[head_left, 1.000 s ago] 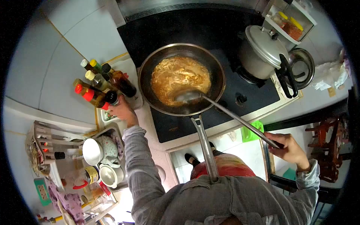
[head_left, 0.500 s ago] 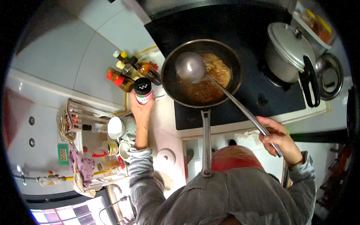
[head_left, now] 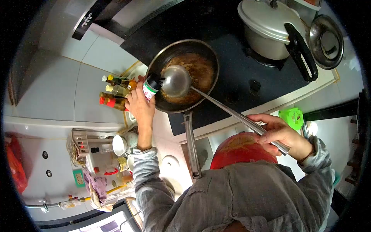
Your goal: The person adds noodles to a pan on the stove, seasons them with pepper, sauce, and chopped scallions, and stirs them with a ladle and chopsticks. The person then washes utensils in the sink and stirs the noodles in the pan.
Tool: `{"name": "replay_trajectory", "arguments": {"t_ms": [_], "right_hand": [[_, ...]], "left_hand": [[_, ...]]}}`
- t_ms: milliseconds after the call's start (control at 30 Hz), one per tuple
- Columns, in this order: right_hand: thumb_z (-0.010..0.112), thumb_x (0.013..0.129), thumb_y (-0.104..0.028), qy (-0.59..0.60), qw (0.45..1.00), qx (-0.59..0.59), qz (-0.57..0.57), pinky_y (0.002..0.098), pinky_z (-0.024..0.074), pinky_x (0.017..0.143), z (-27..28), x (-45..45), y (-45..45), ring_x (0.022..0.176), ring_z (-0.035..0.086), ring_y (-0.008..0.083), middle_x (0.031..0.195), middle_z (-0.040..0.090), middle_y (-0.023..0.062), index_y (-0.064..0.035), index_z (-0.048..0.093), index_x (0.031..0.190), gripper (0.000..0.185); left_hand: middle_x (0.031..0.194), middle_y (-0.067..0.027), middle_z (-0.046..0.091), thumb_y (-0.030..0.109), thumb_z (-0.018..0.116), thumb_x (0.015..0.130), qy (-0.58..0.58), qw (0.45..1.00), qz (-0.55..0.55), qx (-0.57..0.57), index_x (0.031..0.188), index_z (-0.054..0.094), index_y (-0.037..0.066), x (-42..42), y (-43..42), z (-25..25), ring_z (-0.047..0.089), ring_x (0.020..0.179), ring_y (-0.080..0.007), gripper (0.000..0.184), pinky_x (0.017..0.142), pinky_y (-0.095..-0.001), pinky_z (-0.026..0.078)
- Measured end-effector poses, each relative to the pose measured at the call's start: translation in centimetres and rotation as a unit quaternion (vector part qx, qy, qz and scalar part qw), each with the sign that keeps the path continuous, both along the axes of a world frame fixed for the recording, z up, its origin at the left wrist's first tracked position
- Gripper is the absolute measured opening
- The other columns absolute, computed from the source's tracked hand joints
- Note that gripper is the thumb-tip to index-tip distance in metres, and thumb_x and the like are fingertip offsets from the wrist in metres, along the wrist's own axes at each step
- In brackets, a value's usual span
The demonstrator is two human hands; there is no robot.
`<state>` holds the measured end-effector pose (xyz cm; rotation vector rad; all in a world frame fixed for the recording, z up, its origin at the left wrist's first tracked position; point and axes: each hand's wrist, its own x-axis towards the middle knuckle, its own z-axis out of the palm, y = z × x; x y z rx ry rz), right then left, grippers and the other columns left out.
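My left hand is wrapped round a seasoning jar with a black lid and a white, green and pink label. The jar tilts to the right, its lid above the left edge of the wok and close to the bowl of the metal ladle. My right hand is closed on the ladle's long handle near its end. Inside the wok, the ladle's bowl rests over or in brown food; whether the bowl holds anything is unclear. The wok's handle points towards my body.
Several sauce bottles stand left of my left hand. A pressure cooker sits on the black cooktop at the back right, with a metal lid beside it. A red rounded object is below the counter, before my body.
The jar has gone from upright beside the wok to tilted over its edge near the ladle. The ladle's bowl has shifted towards the wok's left side. The camera view has turned.
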<state>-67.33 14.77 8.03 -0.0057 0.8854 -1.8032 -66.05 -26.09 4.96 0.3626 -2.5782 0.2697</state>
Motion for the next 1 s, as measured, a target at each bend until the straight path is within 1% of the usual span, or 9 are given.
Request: {"name": "replay_trajectory", "arguments": {"t_ms": [133,233,333,467,567,667,800,933,1000], "right_hand": [[0.057,0.071,0.003,0.001,1.000,0.019,0.001,0.0252,0.0344,0.031,0.7,-0.2,0.3,0.039,0.047,0.0141,0.076,0.054,0.0145,-0.0010,0.033,0.129,0.063],[0.056,0.072,0.003,-0.002,1.000,0.026,-0.002,0.0252,0.0341,0.031,0.8,-0.2,0.4,0.039,0.047,0.0141,0.075,0.054,0.0139,-0.0010,0.033,0.129,0.062],[0.056,0.072,0.002,-0.004,0.999,0.032,0.004,0.0253,0.0341,0.031,0.8,-0.1,0.4,0.039,0.047,0.0141,0.073,0.054,0.0133,-0.0012,0.034,0.129,0.061],[0.056,0.072,0.003,-0.011,1.000,0.028,0.005,0.0256,0.0344,0.031,0.9,0.0,0.4,0.039,0.047,0.0142,0.072,0.054,0.0130,-0.0012,0.034,0.129,0.061],[0.055,0.072,0.003,-0.020,0.999,0.028,0.007,0.0255,0.0347,0.031,1.2,0.0,0.2,0.039,0.047,0.0141,0.071,0.054,0.0132,-0.0002,0.034,0.129,0.061],[0.055,0.071,0.003,-0.008,1.000,0.025,0.011,0.0250,0.0349,0.031,0.8,0.3,0.0,0.039,0.047,0.0139,0.070,0.054,0.0129,0.0009,0.034,0.128,0.060],[0.055,0.072,0.003,-0.019,1.000,0.020,0.014,0.0244,0.0349,0.032,1.3,0.2,-0.4,0.039,0.047,0.0137,0.069,0.054,0.0126,0.0017,0.034,0.128,0.060],[0.056,0.072,0.003,-0.012,1.000,0.020,0.014,0.0245,0.0346,0.032,1.0,0.3,-0.5,0.038,0.046,0.0135,0.069,0.054,0.0128,0.0016,0.034,0.127,0.059],[0.056,0.073,0.002,-0.012,1.000,0.024,0.012,0.0245,0.0345,0.032,1.1,0.4,-0.7,0.038,0.046,0.0133,0.069,0.054,0.0126,0.0018,0.034,0.127,0.059]], "left_hand": [[0.105,-0.0061,0.052,0.013,0.071,0.062,0.009,1.000,-0.007,0.017,0.123,0.041,0.014,-0.4,0.6,0.2,0.046,0.100,-0.0289,0.068,0.084,-0.0443,0.032],[0.109,-0.0066,0.050,0.011,0.069,0.063,0.048,0.998,-0.038,-0.022,0.123,0.040,0.014,-0.6,2.0,1.3,0.046,0.101,-0.0291,0.067,0.087,-0.0446,0.031],[0.111,-0.0072,0.049,0.008,0.068,0.060,0.013,0.996,-0.045,-0.070,0.124,0.040,0.014,-0.9,1.3,-0.3,0.044,0.105,-0.0276,0.070,0.089,-0.0453,0.029],[0.113,-0.0078,0.047,0.006,0.066,0.060,0.010,0.998,-0.019,-0.052,0.124,0.040,0.014,-0.7,0.6,-0.6,0.043,0.106,-0.0271,0.069,0.091,-0.0468,0.027],[0.114,-0.0081,0.047,0.006,0.065,0.061,0.061,0.997,-0.041,-0.037,0.124,0.040,0.014,-0.3,1.4,0.2,0.042,0.107,-0.0271,0.068,0.092,-0.0475,0.027],[0.115,-0.0081,0.047,0.005,0.065,0.062,0.043,0.996,-0.046,-0.069,0.124,0.040,0.014,-0.2,1.4,-0.2,0.042,0.108,-0.0277,0.067,0.092,-0.0486,0.027],[0.115,-0.0080,0.047,0.004,0.064,0.063,0.022,0.998,-0.027,-0.059,0.123,0.040,0.013,0.0,0.7,-1.2,0.042,0.108,-0.0287,0.064,0.092,-0.0514,0.028],[0.114,-0.0098,0.047,0.004,0.064,0.063,0.058,0.996,-0.041,-0.050,0.123,0.039,0.012,0.0,0.5,-0.7,0.042,0.107,-0.0288,0.065,0.093,-0.0488,0.028],[0.114,-0.0092,0.047,0.007,0.064,0.065,0.074,0.996,-0.026,-0.040,0.123,0.040,0.013,0.3,1.1,-0.2,0.043,0.108,-0.0287,0.063,0.092,-0.0468,0.028]]}}
